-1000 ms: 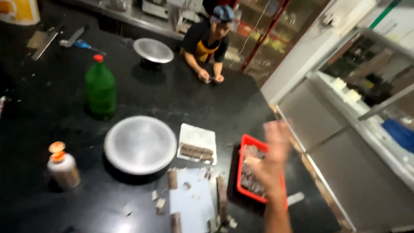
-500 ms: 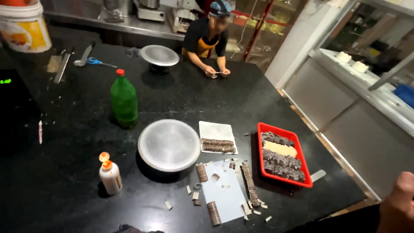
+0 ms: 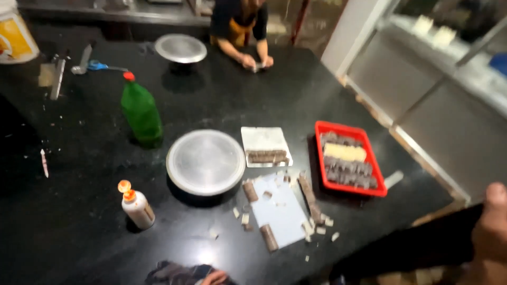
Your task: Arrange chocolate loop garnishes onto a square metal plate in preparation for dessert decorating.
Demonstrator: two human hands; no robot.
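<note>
I see my R hand (image 3: 488,237) has pulled back off the red tray (image 3: 322,158) to the lower-right corner, well apart from it. Only the thumb shows, so I can't tell its grip. L hand (image 3: 214,276) is at the btm edge on a dark rag (image 3: 174,272), fingers hidden, can't tell either. The white sheet (image 3: 277,211) w/ choc rolls (image 3: 268,237) lies between the hands.

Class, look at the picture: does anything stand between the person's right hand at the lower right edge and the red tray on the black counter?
Nothing visible does. The right hand is off the counter's edge, and between it and the red tray lies only bare black counter. The pale strip beside the tray lies flat, to one side.
</note>
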